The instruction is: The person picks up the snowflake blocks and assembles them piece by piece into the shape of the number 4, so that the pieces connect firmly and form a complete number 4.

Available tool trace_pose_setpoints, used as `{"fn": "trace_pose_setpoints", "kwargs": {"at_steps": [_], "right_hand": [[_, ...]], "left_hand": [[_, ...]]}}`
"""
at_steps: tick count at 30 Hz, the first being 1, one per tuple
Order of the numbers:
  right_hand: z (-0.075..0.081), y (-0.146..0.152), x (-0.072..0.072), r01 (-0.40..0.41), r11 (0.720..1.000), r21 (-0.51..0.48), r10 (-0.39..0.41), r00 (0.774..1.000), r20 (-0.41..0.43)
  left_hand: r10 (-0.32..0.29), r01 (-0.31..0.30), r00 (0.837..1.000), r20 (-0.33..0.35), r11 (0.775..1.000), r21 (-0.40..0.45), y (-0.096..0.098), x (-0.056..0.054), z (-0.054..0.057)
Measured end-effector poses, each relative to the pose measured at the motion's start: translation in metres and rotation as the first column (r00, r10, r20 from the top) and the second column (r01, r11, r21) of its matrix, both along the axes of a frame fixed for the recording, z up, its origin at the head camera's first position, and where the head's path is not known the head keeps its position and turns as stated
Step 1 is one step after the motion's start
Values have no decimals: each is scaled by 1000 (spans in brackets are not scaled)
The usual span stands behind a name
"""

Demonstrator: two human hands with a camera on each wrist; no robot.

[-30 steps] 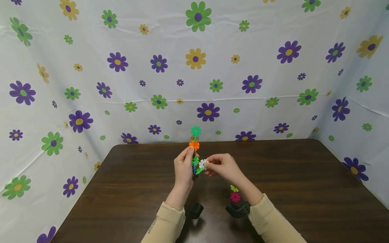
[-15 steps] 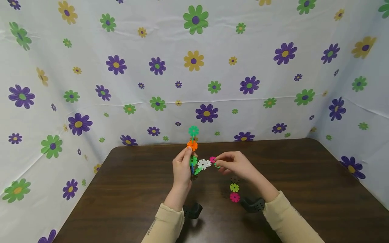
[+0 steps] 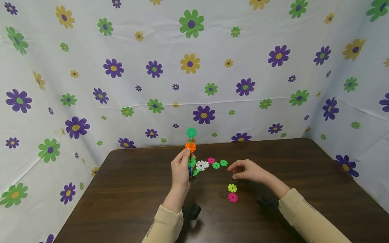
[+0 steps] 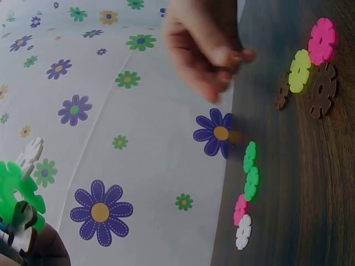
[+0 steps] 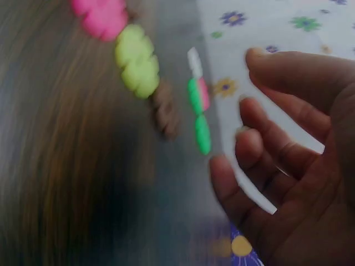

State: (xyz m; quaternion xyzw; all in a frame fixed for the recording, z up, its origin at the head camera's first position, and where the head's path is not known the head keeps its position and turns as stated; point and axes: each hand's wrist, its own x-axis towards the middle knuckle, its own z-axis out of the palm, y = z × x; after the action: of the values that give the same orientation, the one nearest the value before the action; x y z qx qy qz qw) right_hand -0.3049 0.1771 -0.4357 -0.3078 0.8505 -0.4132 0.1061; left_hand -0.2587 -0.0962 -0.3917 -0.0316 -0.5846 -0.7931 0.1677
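Observation:
My left hand (image 3: 180,170) grips a chain of flower-shaped notched discs. At its top is a teal disc (image 3: 191,132), with an orange disc (image 3: 190,146) below by the thumb. Lower down are a green disc (image 3: 191,162), a blue one seen edge-on and a larger white disc (image 3: 200,165). The palm hides part of the chain. My right hand (image 3: 250,171) hovers over the table with loosely bent fingers, holding nothing in the right wrist view. Nearest it are a green disc (image 3: 223,163) and a brown disc (image 5: 165,110) on the table.
On the dark wooden table (image 3: 136,189), a row of small discs runs from white (image 4: 243,232) through pink (image 4: 240,209) to green. Closer to me lie a yellow-green disc (image 3: 232,188), a magenta disc (image 3: 232,197) and another brown disc (image 4: 323,90). A flowered curtain (image 3: 152,84) hangs behind.
The right hand has let go of the white disc at the chain and moved right, uncovering the pink and green discs on the table. The left hand still grips the chain in nearly the same place.

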Motion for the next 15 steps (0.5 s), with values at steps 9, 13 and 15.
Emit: {"fn": "trace_pose_setpoints", "kwargs": {"at_steps": [9,13,15], "right_hand": [[-14,3,-8,-49,962,267,73,994,-81],[-14,1,-9,-57,957,284,93,989,-116],[-14,1,-10,-52,953,299,98,985,-141]], "left_hand": [[-18,17,1000,7,999,27,-1,1,0],[-26,26,1000,4,999,36,-1,1,0],[-30,30,1000,1,999,41,-1,2,1]]}}
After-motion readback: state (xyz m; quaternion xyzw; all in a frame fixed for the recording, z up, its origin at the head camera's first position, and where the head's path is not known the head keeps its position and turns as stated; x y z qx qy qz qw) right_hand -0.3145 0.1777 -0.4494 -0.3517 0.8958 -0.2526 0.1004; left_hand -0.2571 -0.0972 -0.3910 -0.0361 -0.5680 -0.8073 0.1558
